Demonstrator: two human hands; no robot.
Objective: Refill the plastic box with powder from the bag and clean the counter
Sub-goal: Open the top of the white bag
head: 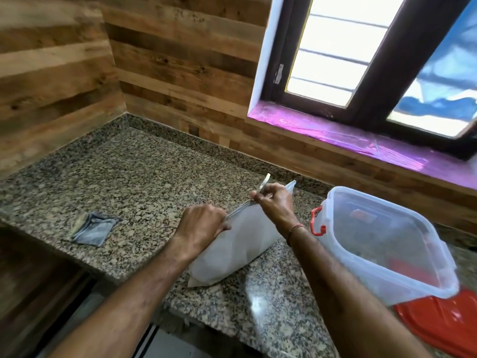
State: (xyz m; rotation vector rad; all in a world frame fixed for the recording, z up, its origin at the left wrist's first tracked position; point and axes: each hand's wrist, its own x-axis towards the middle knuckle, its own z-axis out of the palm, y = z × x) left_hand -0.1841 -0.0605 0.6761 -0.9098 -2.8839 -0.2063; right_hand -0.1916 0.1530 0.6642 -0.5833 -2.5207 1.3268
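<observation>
A white plastic bag (237, 251) of powder lies on the speckled granite counter (134, 182), its top edge raised. My left hand (202, 226) grips the bag's top edge at the left. My right hand (275, 202) pinches the top edge further right, where a thin strip (265, 180) sticks up from the fingers. To the right stands the clear plastic box (387, 244), uncovered, with red latches (317, 220). Its inside looks almost bare.
A folded blue-grey cloth (91, 228) lies on the counter at the left. A red lid (444, 324) rests under the box's near right corner. Wood-panelled walls meet at the far corner. A window with a purple sill (335, 135) is behind the box. The counter steps down at the near left.
</observation>
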